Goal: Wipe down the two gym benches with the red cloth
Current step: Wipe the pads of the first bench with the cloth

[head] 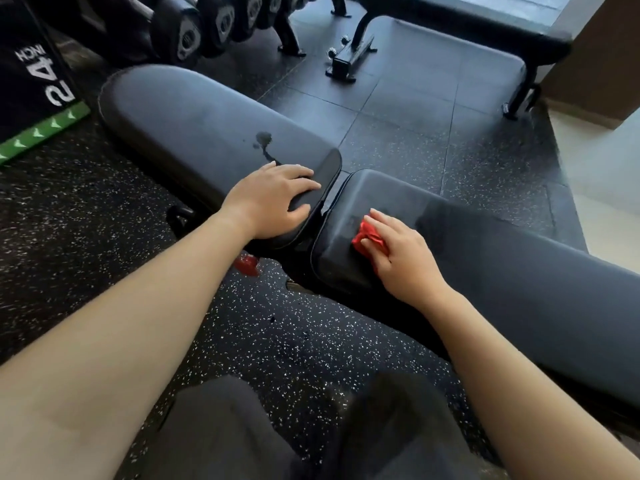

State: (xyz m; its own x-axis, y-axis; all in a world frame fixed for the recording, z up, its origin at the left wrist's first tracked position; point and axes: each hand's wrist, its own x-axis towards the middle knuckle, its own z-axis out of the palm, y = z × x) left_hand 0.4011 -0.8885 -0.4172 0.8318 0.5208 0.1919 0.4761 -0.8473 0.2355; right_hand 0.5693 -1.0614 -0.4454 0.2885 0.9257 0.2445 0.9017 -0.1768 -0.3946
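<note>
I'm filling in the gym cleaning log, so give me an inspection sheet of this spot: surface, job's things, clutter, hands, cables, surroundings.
Surface: near bench, black padding; wet patch on its left pad.
Job's things: red cloth bunched on the right pad; second bench stands behind, apart.
Clutter: small red item low under the gap between the pads; cannot tell what it is.
Hands: left hand rests on the left pad's end; right hand presses the cloth down.
Cables: nothing seen.
Surroundings: speckled rubber floor, dumbbells, box marked 24 INCH.
</note>
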